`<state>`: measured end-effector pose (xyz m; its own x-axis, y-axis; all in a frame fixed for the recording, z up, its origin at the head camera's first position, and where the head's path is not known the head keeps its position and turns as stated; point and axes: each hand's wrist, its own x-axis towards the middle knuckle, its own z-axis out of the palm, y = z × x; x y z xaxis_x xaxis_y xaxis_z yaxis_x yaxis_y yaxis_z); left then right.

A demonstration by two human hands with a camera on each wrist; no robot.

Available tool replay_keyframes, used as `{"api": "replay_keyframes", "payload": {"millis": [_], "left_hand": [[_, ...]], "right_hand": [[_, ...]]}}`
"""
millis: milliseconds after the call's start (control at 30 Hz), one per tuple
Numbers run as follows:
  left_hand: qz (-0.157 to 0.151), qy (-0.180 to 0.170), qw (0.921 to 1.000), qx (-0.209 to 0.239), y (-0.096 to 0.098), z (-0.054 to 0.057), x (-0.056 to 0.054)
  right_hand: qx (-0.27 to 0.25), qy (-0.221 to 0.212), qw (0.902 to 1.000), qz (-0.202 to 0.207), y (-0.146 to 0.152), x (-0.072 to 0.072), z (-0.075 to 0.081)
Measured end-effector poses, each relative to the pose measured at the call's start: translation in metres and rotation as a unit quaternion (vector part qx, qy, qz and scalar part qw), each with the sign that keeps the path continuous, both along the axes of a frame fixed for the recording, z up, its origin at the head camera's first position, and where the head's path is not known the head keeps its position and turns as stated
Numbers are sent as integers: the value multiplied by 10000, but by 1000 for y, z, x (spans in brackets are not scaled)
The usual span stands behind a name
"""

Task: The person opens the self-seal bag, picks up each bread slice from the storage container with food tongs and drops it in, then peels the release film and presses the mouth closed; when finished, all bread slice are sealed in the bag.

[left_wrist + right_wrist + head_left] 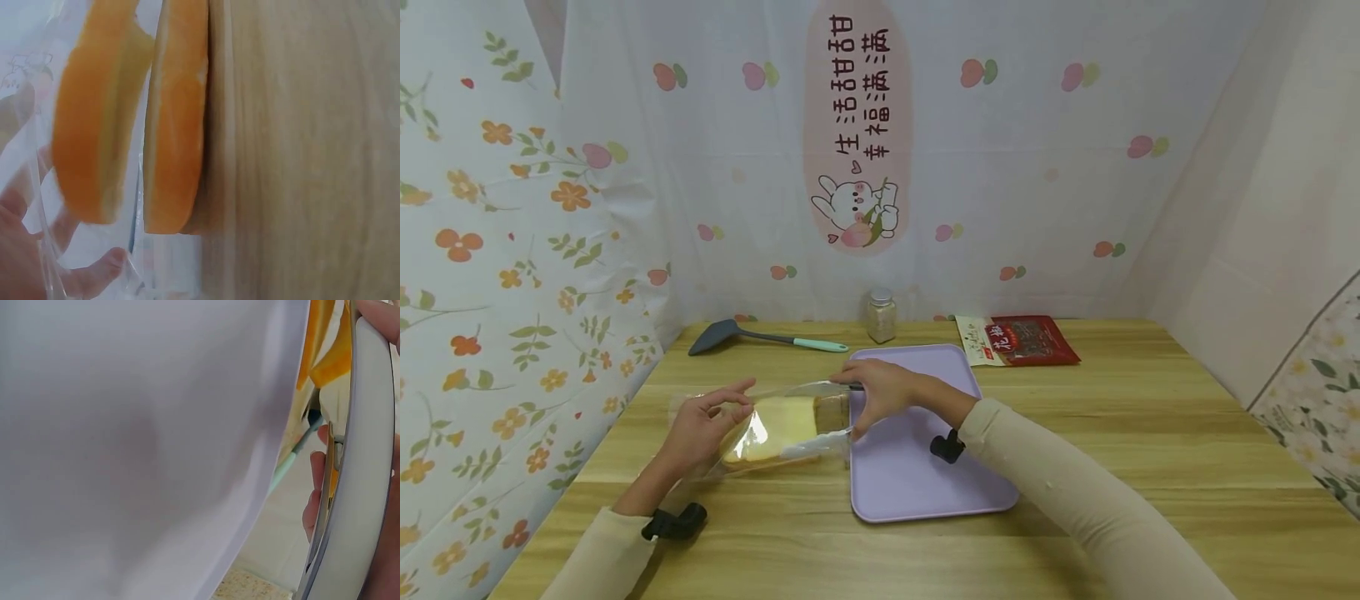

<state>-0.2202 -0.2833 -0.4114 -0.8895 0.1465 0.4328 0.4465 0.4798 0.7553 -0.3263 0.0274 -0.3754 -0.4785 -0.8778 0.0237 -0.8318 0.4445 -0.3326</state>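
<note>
My right hand [887, 392] grips a pair of white-and-metal tongs [372, 450], thumb on one arm and fingers on the other. Their spread arms reach left into a clear plastic bag [696, 475] around sliced bread [778, 417]. At the bag's far left, my left hand [700, 425] holds the film, with thumb and fingers bent around it. Two thick bread slices [172, 144] with orange-brown crusts show in the left wrist view, one tilted slightly away from the other. Glare on the plastic partly hides where the tong tips touch.
A lilac tray [925, 492] lies under my right forearm, beside the bag. Behind are a spatula [760, 337] with a mint handle, a lidded glass jar [882, 317] and a red spice packet [1037, 340]. A printed curtain [1045, 183] borders the wooden table [1150, 433].
</note>
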Motion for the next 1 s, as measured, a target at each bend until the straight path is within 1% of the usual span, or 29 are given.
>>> {"api": "replay_keyframes", "payload": {"millis": [100,167,333,467,767,900,1000], "left_hand": [[-27,177,9998,-20,1,0,1],[-41,219,9997,-26,1,0,0],[-1,38,10000,-37,-2,-1,0],[-16,-72,10000,-59,-4,-1,1],[-70,-227,9997,-14,-7,-5,4],[-59,-224,9997,-37,-7,-6,3],[-38,-215,9997,-48,-7,-7,2]], "right_hand": [[-34,25,10000,-33,-2,0,1],[-28,64,10000,-47,-3,0,0],[106,175,9998,-48,-6,2,-2],[179,227,9995,-124,-7,4,-3],[15,167,9997,-188,-3,8,-8],[-114,25,9997,-217,-2,8,-9],[-191,-65,9997,-164,-1,8,-10]]}}
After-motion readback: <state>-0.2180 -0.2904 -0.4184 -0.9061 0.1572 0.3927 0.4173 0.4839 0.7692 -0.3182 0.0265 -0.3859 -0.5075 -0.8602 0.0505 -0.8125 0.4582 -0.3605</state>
